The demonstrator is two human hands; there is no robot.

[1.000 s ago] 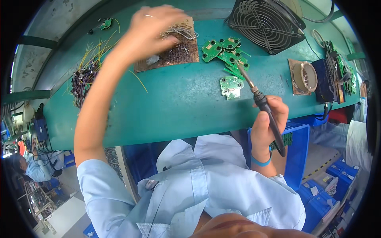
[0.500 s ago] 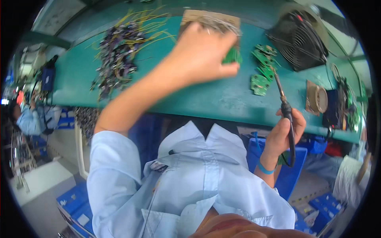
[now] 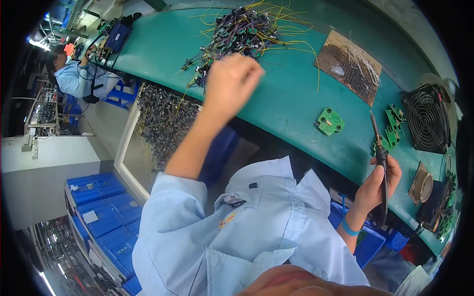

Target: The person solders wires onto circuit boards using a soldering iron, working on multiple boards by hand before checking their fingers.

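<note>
My right hand point(image 3: 376, 186) holds a soldering iron point(image 3: 380, 153) by its dark grip, the metal tip pointing up and away over the table. Its cord loops down below the hand. At the near edge of a pile of small wired circuit boards point(image 3: 242, 33), my left hand point(image 3: 231, 81) is closed, with fingers curled and slightly blurred. Whatever those fingers may hold is hidden. A single green circuit board point(image 3: 330, 121) lies on the green table point(image 3: 276, 106), left of the iron's tip. More green boards point(image 3: 393, 126) are stacked just right of the iron.
A brown board with pale wire strands point(image 3: 348, 64) lies at the back. To the right stand a black fan point(image 3: 427, 118) and a round tip-cleaning holder point(image 3: 423, 185). A bin of wired parts point(image 3: 165, 123) and blue crates point(image 3: 111, 212) are below left. Another person point(image 3: 74, 76) sits far left.
My left hand has moved from the brown board leftward to the wired pile. A green board now lies alone on the table. The view has turned left; my right hand still holds the soldering iron.
</note>
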